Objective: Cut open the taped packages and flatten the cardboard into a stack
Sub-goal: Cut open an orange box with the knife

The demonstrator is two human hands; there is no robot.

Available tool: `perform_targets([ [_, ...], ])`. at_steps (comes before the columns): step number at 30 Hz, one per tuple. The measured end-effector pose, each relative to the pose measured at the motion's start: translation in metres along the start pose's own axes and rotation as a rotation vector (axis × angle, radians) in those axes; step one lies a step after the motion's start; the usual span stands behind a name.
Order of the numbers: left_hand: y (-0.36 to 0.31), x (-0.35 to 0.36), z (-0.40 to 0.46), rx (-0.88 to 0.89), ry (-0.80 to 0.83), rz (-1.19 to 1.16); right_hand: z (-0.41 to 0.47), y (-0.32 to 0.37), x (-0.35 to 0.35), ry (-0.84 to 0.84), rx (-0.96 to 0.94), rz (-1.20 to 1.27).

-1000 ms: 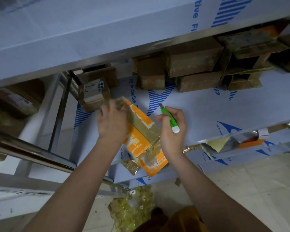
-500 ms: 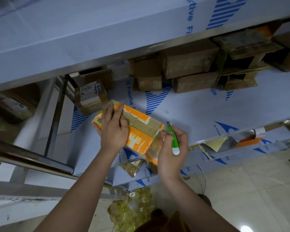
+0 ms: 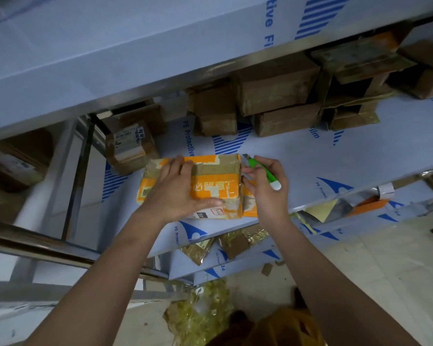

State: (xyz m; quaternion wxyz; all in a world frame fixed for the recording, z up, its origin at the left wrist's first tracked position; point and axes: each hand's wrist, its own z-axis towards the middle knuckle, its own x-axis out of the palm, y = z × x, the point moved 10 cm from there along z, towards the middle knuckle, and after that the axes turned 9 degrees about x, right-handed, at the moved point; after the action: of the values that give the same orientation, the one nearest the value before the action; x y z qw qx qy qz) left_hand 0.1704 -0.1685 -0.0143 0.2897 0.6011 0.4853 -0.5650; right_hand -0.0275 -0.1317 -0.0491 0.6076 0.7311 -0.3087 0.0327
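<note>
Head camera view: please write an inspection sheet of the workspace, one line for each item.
Surface: shelf covered in blue-printed protective film.
Job's things: orange package lies flat on the shelf; green cutter, blade at the package's far right corner.
Clutter: brown boxes along the back; tape scraps on the floor.
Grippers: left hand presses the package; right hand grips the cutter.
Cables: nothing seen.
Surroundings: upper shelf, metal frame, tiled floor.
</note>
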Motion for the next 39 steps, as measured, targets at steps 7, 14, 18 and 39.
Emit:
perform_targets([
  [7,-0.004,-0.009,0.01,0.005,-0.114,0.045,0.008,0.001,-0.001,0.063,-0.01,-0.047],
  [14,0.0,0.01,0.005,0.045,-0.155,0.004,0.013,-0.006,-0.003,0.077,-0.016,-0.161],
  [18,-0.001,0.006,0.005,0.048,-0.185,-0.009,0.013,-0.004,-0.003,0.079,-0.037,-0.164],
  [39,-0.003,0.008,0.005,0.049,-0.2,0.032,0.016,-0.002,-0.006,0.162,-0.031,-0.309],
])
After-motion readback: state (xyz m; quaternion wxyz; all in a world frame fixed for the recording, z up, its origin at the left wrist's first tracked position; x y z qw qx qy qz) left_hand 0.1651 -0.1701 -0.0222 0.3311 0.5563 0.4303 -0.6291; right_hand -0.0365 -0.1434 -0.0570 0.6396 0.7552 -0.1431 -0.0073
